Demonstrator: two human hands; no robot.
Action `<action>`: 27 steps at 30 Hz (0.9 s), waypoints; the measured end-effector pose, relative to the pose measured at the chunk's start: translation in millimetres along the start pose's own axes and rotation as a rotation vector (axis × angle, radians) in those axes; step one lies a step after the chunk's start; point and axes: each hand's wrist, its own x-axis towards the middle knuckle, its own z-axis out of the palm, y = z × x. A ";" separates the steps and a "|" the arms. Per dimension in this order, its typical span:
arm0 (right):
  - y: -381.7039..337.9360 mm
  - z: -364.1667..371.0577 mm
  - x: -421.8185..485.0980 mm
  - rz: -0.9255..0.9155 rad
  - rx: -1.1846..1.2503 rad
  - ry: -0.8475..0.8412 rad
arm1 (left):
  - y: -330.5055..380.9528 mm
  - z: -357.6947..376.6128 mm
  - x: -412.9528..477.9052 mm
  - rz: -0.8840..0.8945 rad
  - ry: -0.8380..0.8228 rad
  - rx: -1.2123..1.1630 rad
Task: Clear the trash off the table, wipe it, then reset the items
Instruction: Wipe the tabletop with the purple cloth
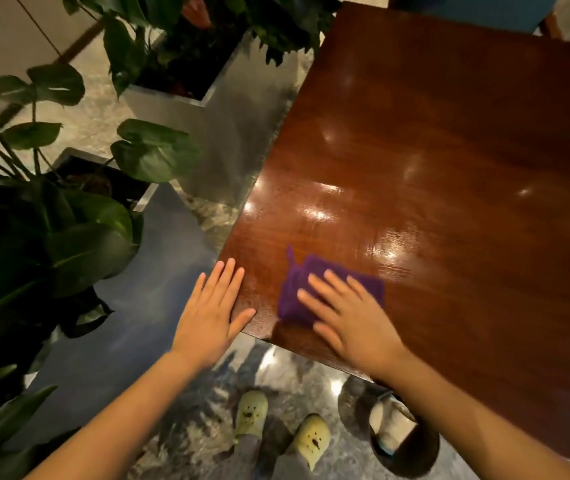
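A glossy dark brown wooden table (449, 150) fills the right of the view. A folded purple cloth (297, 292) lies near its front left corner. My right hand (349, 313) lies flat on top of the cloth, fingers spread, pressing it against the wood. My left hand (212, 310) rests flat and open on the table's left corner edge, holding nothing. The wood around the cloth shows a wet sheen. No trash or other items are visible on the tabletop.
Large-leafed green plants (51, 220) in metal planters (186, 109) stand close along the table's left side. A round dark bin (397, 434) with pale trash inside sits on the marble floor under the table's front edge. A blue chair (477, 12) stands at the far side.
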 end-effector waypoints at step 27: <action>38.7 12.1 -151.1 0.865 0.053 0.194 | 65.0 4.9 16.8 0.170 -0.052 -0.026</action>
